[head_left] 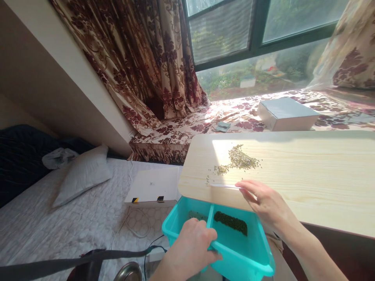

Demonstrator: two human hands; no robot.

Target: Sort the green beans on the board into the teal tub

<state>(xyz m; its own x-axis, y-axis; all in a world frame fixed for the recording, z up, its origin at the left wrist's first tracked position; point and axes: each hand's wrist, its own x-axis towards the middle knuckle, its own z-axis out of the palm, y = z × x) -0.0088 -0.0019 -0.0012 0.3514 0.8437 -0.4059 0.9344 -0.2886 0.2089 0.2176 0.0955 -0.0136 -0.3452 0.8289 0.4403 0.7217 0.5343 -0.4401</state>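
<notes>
Left grip (191,244): fingers curled and clamped over the near rim of the teal tray (234,253), close to its centre divider; it holds the tray up under the table's edge.
Right grip (263,201): fingers laid flat and close together on a thin clear strip (224,186), pressing it to the table (307,175); not pinching, more a flat press.
Tray position: at 6 o'clock from the seed pile, tucked just beneath the table's near-left edge, partly hidden by it.
Tray axis: long side runs roughly 9 to 3 o'clock, tilted slightly down toward 4; the divider points 12 to 6.
Tray contents: dark green beans (231,222) lie in the right compartment; a few more in the left one, mostly hidden.
Pile: pale small grains (238,162) are on the table at 12 o'clock from the strip, with strays trailing toward 8 o'clock.
Progress: judged part done; some beans are already in the tray, the pale pile is still on the table.
Strip axis: 9 to 3 o'clock, along the table edge.
</notes>
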